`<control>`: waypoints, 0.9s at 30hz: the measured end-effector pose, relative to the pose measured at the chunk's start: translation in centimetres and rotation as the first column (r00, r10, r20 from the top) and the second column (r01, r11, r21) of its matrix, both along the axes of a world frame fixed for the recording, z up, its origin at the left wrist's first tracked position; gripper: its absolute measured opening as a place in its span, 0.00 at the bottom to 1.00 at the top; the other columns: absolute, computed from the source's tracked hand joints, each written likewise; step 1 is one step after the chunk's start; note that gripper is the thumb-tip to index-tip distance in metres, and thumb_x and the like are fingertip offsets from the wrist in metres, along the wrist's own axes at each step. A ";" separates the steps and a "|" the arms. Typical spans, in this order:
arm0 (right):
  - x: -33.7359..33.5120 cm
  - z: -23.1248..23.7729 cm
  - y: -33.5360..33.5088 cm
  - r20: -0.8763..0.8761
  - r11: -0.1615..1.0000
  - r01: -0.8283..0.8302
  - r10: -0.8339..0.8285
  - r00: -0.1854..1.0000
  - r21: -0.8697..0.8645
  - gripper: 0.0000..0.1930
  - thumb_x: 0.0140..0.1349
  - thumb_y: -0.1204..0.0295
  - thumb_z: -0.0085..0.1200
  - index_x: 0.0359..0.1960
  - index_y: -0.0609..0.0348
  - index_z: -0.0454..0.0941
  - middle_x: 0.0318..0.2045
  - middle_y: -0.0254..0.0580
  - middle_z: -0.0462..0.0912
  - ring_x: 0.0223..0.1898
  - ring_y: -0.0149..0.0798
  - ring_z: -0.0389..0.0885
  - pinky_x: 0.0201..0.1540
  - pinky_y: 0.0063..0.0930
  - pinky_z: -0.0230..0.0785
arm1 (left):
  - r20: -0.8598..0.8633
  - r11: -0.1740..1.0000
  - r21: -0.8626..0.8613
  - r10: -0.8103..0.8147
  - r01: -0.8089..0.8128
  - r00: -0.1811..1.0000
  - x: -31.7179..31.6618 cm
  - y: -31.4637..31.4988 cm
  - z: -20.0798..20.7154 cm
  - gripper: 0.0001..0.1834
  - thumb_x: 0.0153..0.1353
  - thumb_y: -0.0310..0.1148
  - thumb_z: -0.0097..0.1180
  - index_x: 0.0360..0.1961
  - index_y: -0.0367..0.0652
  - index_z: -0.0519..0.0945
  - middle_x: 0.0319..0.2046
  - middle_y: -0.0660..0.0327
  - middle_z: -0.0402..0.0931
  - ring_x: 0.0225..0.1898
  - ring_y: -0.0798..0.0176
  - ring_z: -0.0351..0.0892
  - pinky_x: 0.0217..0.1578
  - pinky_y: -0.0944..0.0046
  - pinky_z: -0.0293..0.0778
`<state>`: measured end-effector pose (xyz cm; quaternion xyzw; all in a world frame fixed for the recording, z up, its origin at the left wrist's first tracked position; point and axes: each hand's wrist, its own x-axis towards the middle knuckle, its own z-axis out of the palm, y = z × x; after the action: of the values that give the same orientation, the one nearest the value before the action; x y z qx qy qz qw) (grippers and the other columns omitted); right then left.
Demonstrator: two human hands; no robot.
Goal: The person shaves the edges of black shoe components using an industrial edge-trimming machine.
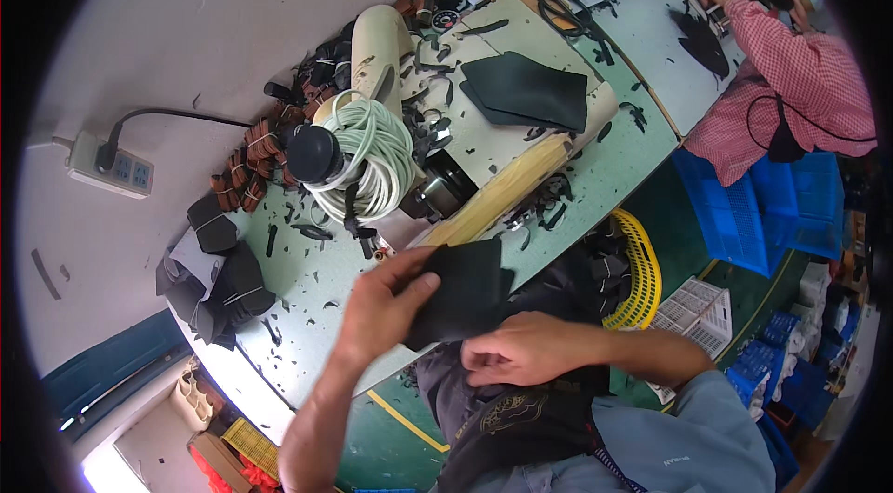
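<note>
My left hand [383, 302] is closed on black leather-like pieces [460, 293], thumb on top, above the front edge of the table. Just below and right of these pieces is my right hand [526, 349], its fingers curled. Whatever it may hold is hidden under the fingers. In front of my hands stands a cream bench machine [377, 51] with a coil of pale cord [367, 153] and a black round knob [314, 154]. More flat black pieces [530, 91] lie on its cream top, beyond a yellowish strip [507, 191].
Bundled black pieces [244, 284] and tied brown bundles [265, 141] line the wall side. Black scissors [563, 14] lie at the back, and trimmings litter the table [307, 344]. A yellow basket [642, 270] and blue crates [744, 214] stand to the right, near a co-worker's checked sleeve [777, 51].
</note>
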<state>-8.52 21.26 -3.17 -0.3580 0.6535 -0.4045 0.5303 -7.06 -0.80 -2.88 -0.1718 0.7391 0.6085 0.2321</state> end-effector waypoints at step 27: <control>-16.1 3.7 1.3 -0.580 0.996 0.068 -0.025 0.814 0.052 0.08 0.54 0.78 0.56 0.36 0.58 0.80 0.37 0.42 0.78 0.41 0.49 0.78 0.42 0.41 0.68 | 0.204 0.863 -0.464 -0.117 0.201 0.972 -4.5 -2.5 1.6 0.14 0.56 0.39 0.60 0.39 0.43 0.84 0.29 0.55 0.83 0.32 0.60 0.82 0.38 0.61 0.73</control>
<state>-24.59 22.58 0.55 -0.4293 0.8059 -0.2662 0.3086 -11.55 -3.30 -1.29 -0.2132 0.8563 0.3676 0.2935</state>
